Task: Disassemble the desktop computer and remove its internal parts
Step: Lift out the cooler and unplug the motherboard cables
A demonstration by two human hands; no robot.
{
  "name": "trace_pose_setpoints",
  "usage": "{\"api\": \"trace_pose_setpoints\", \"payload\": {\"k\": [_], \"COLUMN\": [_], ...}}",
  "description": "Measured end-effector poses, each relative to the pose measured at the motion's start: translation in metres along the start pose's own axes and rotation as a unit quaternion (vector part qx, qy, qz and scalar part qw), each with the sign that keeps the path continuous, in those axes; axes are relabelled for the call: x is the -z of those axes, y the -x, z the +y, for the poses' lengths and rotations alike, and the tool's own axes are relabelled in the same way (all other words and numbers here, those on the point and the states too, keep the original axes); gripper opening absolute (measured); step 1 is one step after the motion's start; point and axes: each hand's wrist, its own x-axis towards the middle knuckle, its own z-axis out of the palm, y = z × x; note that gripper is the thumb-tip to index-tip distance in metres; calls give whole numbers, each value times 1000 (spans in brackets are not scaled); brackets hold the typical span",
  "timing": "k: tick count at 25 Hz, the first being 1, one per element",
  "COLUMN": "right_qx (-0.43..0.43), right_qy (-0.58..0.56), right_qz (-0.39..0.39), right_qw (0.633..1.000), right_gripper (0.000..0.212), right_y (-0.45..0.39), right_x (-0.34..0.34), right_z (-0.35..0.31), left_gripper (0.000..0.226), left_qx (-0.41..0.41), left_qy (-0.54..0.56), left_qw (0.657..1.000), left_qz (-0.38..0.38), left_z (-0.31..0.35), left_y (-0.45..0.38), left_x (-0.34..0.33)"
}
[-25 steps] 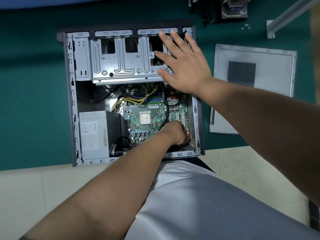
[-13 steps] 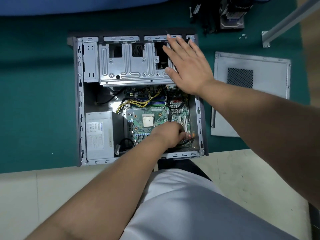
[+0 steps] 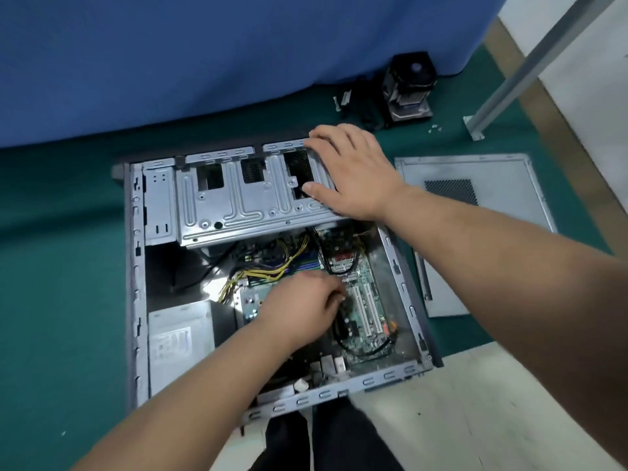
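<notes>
Two hands inside computer case (image 3: 136, 300): right hand (image 3: 353, 171) flat, fingers (image 3: 326, 137) straight on drive cage (image 3: 238, 198); left hand (image 3: 302, 300) fingers curled above motherboard (image 3: 363, 300), grip unclear.

One view only, from a camera on the person's head. It looked forward and steeply down onto the open computer case (image 3: 272, 266), which filled the middle of the frame at arm's reach. Wide lens: edges bowed outward. Beyond the case, a blue drape (image 3: 204, 56) crossed the top of the frame. Right of the case lay the side panel (image 3: 475, 185). Nearer than the case, the wearer's dark trousers (image 3: 326, 440) sat at the bottom edge. No second view shared the scene.
</notes>
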Motion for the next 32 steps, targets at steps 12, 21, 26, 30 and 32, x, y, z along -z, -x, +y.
{"api": "trace_pose_setpoints", "payload": {"k": [12, 21, 26, 30, 32], "right_qx": [41, 42, 38, 34, 32], "right_qy": [-21, -43, -46, -52, -56], "right_qz": [-14, -10, -11, -11, -11], "right_qw": [999, 998, 998, 998, 998], "right_gripper": [76, 76, 75, 74, 73], "right_y": [-10, -13, -11, -10, -9], "right_x": [-17, -19, -17, -16, -15], "right_z": [10, 12, 9, 8, 7], "left_gripper": [34, 19, 31, 34, 32], "left_qx": [16, 95, 102, 92, 83], "left_qy": [-79, 37, 23, 39, 29], "left_qw": [992, 986, 985, 988, 987], "left_qz": [101, 128, 136, 121, 132], "left_z": [-11, -11, -9, -13, -12], "left_y": [-65, -108, -119, -122, -121], "left_x": [-6, -31, -30, -31, -34]}}
